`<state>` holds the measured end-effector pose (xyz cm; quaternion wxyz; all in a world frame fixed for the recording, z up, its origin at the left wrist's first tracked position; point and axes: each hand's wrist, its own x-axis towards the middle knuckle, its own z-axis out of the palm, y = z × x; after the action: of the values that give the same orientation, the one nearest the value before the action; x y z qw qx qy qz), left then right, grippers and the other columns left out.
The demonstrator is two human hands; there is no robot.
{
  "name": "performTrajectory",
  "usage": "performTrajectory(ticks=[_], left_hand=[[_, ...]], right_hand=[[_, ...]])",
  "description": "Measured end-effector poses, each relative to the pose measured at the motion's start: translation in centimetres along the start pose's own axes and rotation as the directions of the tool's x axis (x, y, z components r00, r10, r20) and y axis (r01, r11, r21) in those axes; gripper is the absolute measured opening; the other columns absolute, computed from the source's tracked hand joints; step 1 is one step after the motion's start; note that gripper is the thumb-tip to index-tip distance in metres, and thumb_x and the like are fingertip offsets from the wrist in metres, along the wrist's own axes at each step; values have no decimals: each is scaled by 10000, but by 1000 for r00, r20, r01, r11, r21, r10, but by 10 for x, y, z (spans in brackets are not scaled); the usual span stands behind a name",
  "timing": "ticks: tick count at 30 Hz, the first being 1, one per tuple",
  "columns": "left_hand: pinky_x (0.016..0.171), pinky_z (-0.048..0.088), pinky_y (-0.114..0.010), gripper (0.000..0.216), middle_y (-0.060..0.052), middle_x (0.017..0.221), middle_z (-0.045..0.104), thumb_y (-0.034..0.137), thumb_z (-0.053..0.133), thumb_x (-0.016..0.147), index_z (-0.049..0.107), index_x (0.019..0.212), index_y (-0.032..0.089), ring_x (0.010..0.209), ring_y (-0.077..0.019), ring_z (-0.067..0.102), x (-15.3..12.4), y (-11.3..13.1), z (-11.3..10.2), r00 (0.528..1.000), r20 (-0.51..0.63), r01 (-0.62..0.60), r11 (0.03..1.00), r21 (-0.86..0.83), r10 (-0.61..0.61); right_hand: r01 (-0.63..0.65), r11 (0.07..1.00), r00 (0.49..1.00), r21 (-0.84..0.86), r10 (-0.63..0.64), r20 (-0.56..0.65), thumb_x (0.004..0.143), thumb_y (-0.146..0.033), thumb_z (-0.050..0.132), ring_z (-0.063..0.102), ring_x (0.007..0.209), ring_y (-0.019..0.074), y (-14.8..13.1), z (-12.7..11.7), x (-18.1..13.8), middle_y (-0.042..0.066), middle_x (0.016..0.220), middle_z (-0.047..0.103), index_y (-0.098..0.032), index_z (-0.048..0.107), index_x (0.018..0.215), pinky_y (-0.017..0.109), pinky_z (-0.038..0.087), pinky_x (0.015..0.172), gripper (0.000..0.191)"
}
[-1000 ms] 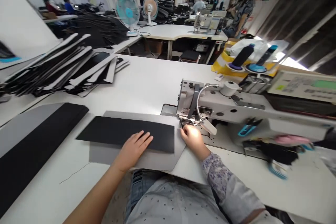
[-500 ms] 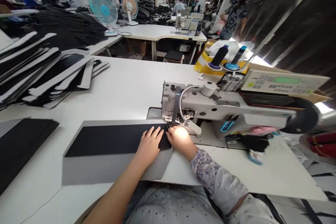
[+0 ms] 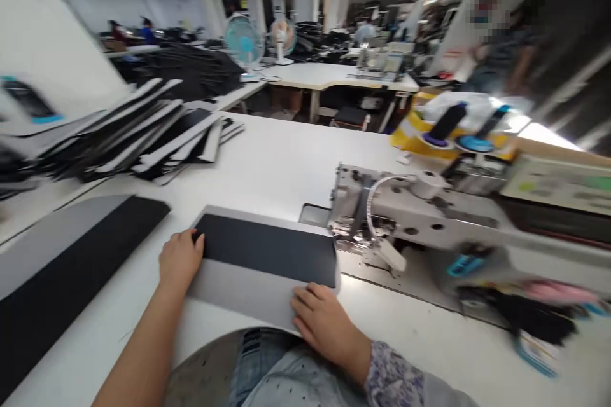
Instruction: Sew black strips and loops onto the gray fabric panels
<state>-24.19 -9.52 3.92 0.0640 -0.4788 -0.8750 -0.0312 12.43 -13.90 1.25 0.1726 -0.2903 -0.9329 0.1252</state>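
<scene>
A grey panel (image 3: 238, 291) with a wide black strip (image 3: 267, 248) along it lies flat on the white table, just left of the sewing machine (image 3: 405, 203). My left hand (image 3: 180, 262) is at the panel's left end, its thumb and fingers closed on the edge by the strip's corner. My right hand (image 3: 329, 324) rests on the grey part at the near right, fingers stretched out over the surface. Between the panel's right end and the machine's needle area (image 3: 356, 232) a small gap shows. Motion blurs parts of the view.
Another grey and black panel (image 3: 81, 267) lies at the left. Behind it is a pile of black and white-edged pieces (image 3: 157, 133). Thread cones (image 3: 446, 124) stand behind the machine; blue-handled snippers (image 3: 465, 264) are on its body. Fans (image 3: 245, 44) and people are farther back.
The panel has come away from the needle area and turned slightly. My left hand has moved to its left end, my right hand back toward the near edge. The view has swung left.
</scene>
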Motion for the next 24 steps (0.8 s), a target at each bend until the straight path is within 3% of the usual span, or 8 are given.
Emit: performTrajectory(ticks=[4,10,20,24], left_hand=[[962,422,-408,438,-184,1124,626,377,383,903,606,1158,99,1059,-306,581,3,-23,-2,980,149,138,990,-43,-130],[872,467,-371,337,-129,1077,651,368,415,889,645,1042,175,999,-276,615,15,-27,4,951,188,265,960,-89,-245],[915,443,-381,341,-141,1076,635,345,412,901,633,1070,148,1024,-281,589,14,-19,8,970,94,233,968,-93,-224],[971,406,-441,441,-176,1185,597,363,369,931,574,1239,123,1125,-323,535,-4,-2,11,987,0,159,986,-52,-159]], right_hand=[[21,1000,995,18,-19,-103,925,-280,518,542,1037,237,1,11,-2,47,1205,639,-235,618,1146,393,438,888,247],[57,998,989,-25,-59,-136,943,-302,489,555,1045,239,-1,16,-9,28,1208,650,-242,636,1146,398,434,894,258],[54,998,987,-20,-57,-149,942,-302,481,555,1034,243,-2,14,-6,16,1197,656,-249,641,1132,395,438,874,254],[47,999,990,4,-46,-130,934,-277,491,543,1040,244,-1,11,-5,35,1200,645,-246,623,1152,396,441,870,257]])
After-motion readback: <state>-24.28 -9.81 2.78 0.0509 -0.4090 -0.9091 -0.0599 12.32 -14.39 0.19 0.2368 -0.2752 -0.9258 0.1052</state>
